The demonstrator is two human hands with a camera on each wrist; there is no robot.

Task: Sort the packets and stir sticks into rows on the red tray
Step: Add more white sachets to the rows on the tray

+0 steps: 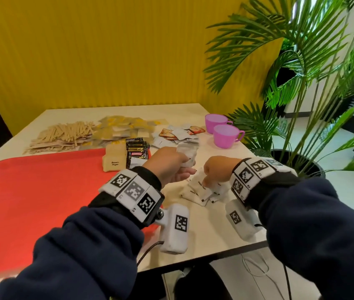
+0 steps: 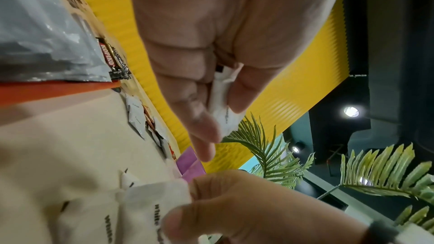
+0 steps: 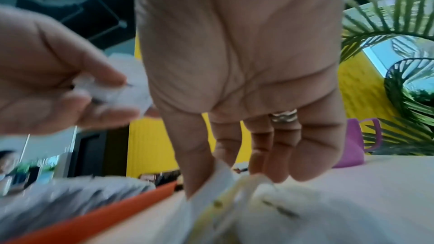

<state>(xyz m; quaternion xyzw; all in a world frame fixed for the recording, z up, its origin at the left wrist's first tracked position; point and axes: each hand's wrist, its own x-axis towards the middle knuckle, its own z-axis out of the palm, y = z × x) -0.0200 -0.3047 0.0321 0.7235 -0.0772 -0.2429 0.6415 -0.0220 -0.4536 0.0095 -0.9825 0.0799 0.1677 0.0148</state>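
Observation:
My left hand holds a small bunch of white sugar packets above the table, just right of the red tray; the left wrist view shows the bunch pinched between thumb and fingers. My right hand reaches down onto a loose heap of white sugar packets on the table, thumb and fingers closing on one. Brown sugar packets and black Kopiko sachets stand stacked at the tray's far right corner. Wooden stir sticks lie piled behind the tray.
Yellowish packets and a mix of cream and orange packets lie at the back of the table. Two purple cups stand at the far right edge. A potted palm stands right of the table. A yellow wall rises behind.

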